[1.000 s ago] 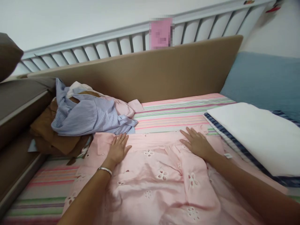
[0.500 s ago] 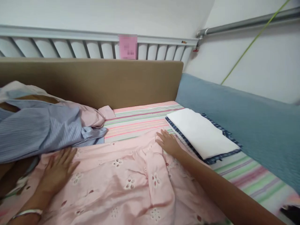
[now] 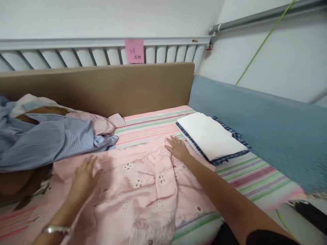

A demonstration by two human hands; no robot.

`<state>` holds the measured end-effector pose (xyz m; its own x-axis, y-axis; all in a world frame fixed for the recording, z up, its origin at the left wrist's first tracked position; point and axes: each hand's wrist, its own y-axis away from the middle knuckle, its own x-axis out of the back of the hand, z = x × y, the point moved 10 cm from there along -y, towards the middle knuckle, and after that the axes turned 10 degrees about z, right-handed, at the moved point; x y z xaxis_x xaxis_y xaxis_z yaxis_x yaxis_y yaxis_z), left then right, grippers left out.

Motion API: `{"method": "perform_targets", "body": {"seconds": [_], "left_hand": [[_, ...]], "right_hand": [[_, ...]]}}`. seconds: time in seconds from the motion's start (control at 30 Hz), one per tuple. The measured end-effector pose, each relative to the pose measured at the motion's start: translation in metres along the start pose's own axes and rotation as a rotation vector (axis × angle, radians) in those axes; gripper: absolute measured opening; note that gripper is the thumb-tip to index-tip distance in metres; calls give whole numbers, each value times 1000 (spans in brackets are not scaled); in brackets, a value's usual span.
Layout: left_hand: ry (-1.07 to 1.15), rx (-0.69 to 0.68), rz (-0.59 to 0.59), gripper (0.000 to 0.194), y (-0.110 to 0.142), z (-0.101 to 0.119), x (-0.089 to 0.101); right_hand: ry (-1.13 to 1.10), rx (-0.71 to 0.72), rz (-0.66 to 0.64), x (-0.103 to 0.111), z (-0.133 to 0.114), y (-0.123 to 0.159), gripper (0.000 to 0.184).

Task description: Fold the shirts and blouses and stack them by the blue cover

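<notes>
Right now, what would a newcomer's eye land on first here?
Probably the pink eyelet garment, spread across the near side of the striped sheet between both hands. Next, the bright white folded cloth to its right, on navy checked fabric, and the pink note on the white radiator behind.

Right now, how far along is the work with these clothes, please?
Looks done: the white cloth and navy checked cloth, stacked flat. In hand: the pink garment, spread out but creased, the right hand flat on it, the left hand on or just above it. Probably remaining: the rumpled blue striped garment, heaped with others.
</notes>
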<state>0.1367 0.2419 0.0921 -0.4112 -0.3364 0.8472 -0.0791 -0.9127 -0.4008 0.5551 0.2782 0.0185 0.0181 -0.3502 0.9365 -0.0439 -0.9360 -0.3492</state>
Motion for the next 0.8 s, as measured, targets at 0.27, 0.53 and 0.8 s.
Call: {"method": "perform_targets", "body": {"seconds": [0.27,0.53,0.8], "left_hand": [[40,55,-190,49,173,122,-18],[-58,-262,122,28,162,165,81],[-181,-589,152,26,239,140,77]], "right_hand": [[-103,-7,29,1,1,3,55],[-96,6,75,-5,2,1,55],[-51,7,64,2,2,5,55]]}}
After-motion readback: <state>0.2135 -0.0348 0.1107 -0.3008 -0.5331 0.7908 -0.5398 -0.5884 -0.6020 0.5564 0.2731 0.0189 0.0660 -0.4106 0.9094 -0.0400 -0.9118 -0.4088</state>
